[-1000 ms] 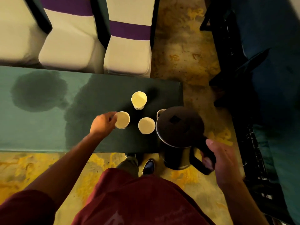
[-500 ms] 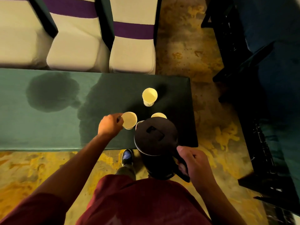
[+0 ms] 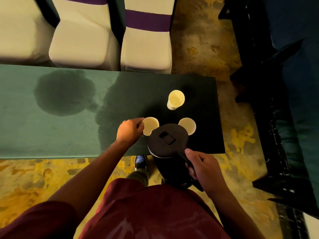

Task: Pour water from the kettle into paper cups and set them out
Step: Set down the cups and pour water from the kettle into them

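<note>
Nearest the camera is the person's dark red shirt (image 3: 138,213), with one shoe (image 3: 140,162) showing on the yellow-patterned floor (image 3: 34,183) just below the table's near edge. The right hand (image 3: 203,171) is closed around the black handle of the single black kettle (image 3: 168,140), thumb laid along the handle's top; the kettle is held over the near right part of the green-covered table (image 3: 51,135), its lidded top facing the camera and hiding part of two cups. Three paper cups stand on the table. The left hand (image 3: 128,131), arm reaching in from the near left, grips the side of the left paper cup (image 3: 150,125) with curled fingers, just beside the kettle's rim. The right paper cup (image 3: 188,125) peeps out from behind the kettle's far right edge. Farther back stands the far paper cup (image 3: 175,100), apart from the others, with a small dark print on its wall too blurred to read. A dark wet-looking patch (image 3: 62,92) marks the cloth at the left. Beyond the table are three white-covered chairs (image 3: 146,45), two showing purple bands.
</note>
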A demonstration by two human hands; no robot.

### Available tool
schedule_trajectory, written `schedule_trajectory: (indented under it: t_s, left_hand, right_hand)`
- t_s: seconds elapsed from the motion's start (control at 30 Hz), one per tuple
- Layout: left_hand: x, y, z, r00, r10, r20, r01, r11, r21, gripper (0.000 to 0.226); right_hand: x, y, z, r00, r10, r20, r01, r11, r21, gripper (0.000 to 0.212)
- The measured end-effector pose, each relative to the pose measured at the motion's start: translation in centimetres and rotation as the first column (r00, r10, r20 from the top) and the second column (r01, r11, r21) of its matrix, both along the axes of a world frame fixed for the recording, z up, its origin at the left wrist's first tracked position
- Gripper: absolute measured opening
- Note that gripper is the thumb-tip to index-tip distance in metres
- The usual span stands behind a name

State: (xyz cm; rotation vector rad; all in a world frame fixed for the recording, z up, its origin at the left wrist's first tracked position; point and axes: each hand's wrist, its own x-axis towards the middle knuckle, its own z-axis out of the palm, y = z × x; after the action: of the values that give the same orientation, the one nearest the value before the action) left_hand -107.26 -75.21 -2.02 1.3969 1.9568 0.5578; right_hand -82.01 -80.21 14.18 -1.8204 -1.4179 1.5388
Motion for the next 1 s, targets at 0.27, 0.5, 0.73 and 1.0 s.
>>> schedule_trajectory:
  t_s: [0.27,0.5,0.73,1.0]
  left_hand:
    - [-0.9,-0.4,-0.9,0.999,-0.033,0.041,0.032,0.999,0.026,0.028]
    - [-1.2,-0.2,-1.2,0.998,-0.027,0.062,0.026,1.0,0.017,0.027]
    - [-1.4,-0.2,-1.3,0.996,-0.011,0.084,0.008,0.999,0.04,0.025]
    - [-1.4,-0.3,-1.5,0.994,-0.022,0.104,0.018,0.999,0.044,0.024]
  right_hand:
    - [-1.8,0.5,-0.1,0.998,0.013,0.054,-0.01,0.998,-0.063,0.049]
    - [-2.8,1.2,-0.5,0.997,0.032,0.069,-0.026,0.995,-0.095,0.05]
    - [-3.1,1.3,-0.6,0.997,0.029,0.072,-0.022,0.994,-0.104,0.048]
    - [-3.0,1.5,-0.8,0.997,0.018,0.081,-0.009,0.994,-0.111,0.053]
